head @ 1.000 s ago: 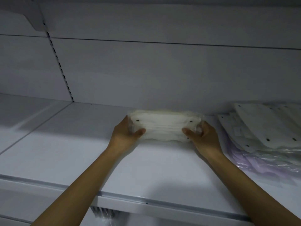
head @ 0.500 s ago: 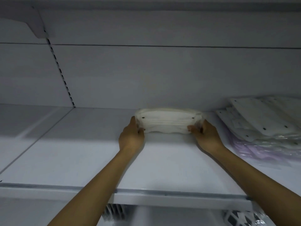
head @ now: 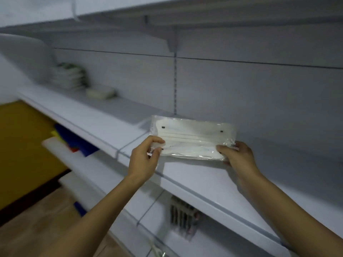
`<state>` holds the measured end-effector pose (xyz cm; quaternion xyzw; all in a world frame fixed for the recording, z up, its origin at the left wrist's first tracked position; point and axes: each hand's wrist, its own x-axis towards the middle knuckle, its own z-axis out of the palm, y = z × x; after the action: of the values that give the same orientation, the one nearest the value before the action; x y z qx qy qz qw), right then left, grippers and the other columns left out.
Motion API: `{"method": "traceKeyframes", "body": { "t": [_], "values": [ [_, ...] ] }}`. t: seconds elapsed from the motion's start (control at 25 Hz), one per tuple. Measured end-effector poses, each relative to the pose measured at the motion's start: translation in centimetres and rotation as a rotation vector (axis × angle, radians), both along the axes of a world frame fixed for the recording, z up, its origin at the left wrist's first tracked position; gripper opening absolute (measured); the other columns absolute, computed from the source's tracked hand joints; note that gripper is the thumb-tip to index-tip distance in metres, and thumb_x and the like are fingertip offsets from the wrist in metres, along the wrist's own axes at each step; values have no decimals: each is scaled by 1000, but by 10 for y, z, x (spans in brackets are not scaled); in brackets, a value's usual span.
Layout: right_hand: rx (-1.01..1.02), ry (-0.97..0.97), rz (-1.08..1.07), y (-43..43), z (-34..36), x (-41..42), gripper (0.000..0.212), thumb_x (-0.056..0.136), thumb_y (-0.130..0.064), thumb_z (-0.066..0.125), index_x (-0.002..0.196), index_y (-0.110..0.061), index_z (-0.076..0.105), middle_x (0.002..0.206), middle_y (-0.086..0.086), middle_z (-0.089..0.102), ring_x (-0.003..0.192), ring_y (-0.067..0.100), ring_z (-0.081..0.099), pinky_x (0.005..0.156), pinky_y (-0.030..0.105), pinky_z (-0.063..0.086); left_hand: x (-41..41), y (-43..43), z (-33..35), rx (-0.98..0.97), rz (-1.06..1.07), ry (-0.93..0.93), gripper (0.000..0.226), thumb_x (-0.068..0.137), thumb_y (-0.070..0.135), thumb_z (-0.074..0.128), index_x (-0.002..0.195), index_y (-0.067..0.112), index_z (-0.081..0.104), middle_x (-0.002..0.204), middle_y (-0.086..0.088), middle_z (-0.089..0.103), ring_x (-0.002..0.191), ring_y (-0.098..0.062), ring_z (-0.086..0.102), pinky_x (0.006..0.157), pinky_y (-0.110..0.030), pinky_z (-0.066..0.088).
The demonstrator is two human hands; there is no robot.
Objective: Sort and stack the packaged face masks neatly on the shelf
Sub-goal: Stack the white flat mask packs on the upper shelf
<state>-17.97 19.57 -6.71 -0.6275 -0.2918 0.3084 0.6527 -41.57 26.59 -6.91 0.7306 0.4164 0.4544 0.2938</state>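
Note:
A clear-wrapped pack of white face masks is held tilted up above the white shelf. My left hand pinches its lower left corner. My right hand grips its lower right corner, thumb on the front. Far down the shelf to the left stand a stack of white-and-green packs and a small flat white pack, both blurred.
Another shelf runs overhead on brackets. Under the main shelf a lower shelf carries a dark packaged item and blue, yellow and red things. The wooden floor shows at the lower left.
The view has swung left, so the mask pile on the right is out of sight. Both hands have lifted a mask pack off the shelf and tipped its face toward me.

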Motion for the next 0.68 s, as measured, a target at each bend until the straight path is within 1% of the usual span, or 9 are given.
{"method": "traceKeyframes", "body": {
  "t": [0.04, 0.12, 0.16, 0.24, 0.32, 0.36, 0.48, 0.6, 0.68],
  "values": [
    [-9, 4, 6, 14, -1, -23, 36, 77, -15, 76, 105, -13, 52, 89, 3, 60, 75, 16, 57, 79, 33, 49, -25, 2, -2, -6, 50, 10, 22, 92, 6, 57, 94, 27, 65, 76, 26, 59, 66, -3, 49, 63, -12, 42],
    [9, -18, 35, 41, -5, -69, 37, 73, -19, 79, 93, -20, 48, 84, 3, 56, 72, 19, 54, 74, 35, 47, -72, 9, -7, -37, 159, -9, 24, 92, 11, 59, 96, 33, 66, 81, 10, 63, 62, -8, 48, 59, -20, 45],
    [26, -55, 60, 55, -6, -92, 35, 72, -20, 79, 84, -21, 46, 78, 2, 54, 69, 20, 52, 69, 35, 45, -95, 14, -9, -49, 208, -22, 24, 92, 11, 59, 95, 35, 66, 81, -3, 62, 59, -8, 47, 57, -19, 44],
    [52, -137, 137, 83, -4, -138, 34, 75, -20, 77, 71, -21, 43, 68, 1, 49, 64, 19, 49, 65, 33, 42, -138, 28, -13, -48, 301, -44, 23, 92, 11, 60, 96, 33, 65, 80, -8, 61, 59, -11, 48, 53, -15, 41],
    [98, -199, 209, 111, -4, -188, 34, 79, -18, 75, 68, -21, 42, 67, 0, 49, 66, 20, 50, 66, 35, 44, -182, 45, -15, -54, 383, -75, 20, 92, 11, 60, 98, 29, 66, 88, -7, 64, 66, -18, 53, 54, -14, 41],
    [125, -224, 217, 126, -4, -212, 33, 80, -18, 74, 68, -21, 43, 69, -1, 50, 68, 21, 51, 67, 35, 45, -204, 56, -16, -54, 407, -91, 19, 92, 11, 60, 99, 28, 66, 91, -4, 65, 67, -18, 53, 53, -11, 41],
    [167, -277, 181, 172, -8, -285, 28, 82, -22, 72, 72, -25, 46, 74, -7, 53, 76, 18, 55, 69, 33, 45, -271, 95, -13, -50, 419, -137, 20, 92, 10, 59, 103, 26, 66, 95, 11, 63, 70, -11, 54, 55, -7, 41],
    [200, -268, 146, 224, -7, -363, 18, 89, -17, 64, 84, -31, 54, 83, -7, 56, 77, 12, 56, 65, 25, 46, -347, 142, -6, -105, 383, -135, 20, 93, 12, 59, 107, 24, 66, 99, 21, 60, 83, -5, 59, 67, -11, 45],
    [216, -210, 231, 256, -5, -406, 26, 92, -6, 54, 92, -29, 66, 90, -12, 64, 77, 5, 60, 66, 20, 51, -390, 174, -1, -140, 362, -132, 21, 92, 11, 60, 106, 25, 67, 100, 23, 58, 92, 0, 57, 75, -14, 45]
  ]
}}
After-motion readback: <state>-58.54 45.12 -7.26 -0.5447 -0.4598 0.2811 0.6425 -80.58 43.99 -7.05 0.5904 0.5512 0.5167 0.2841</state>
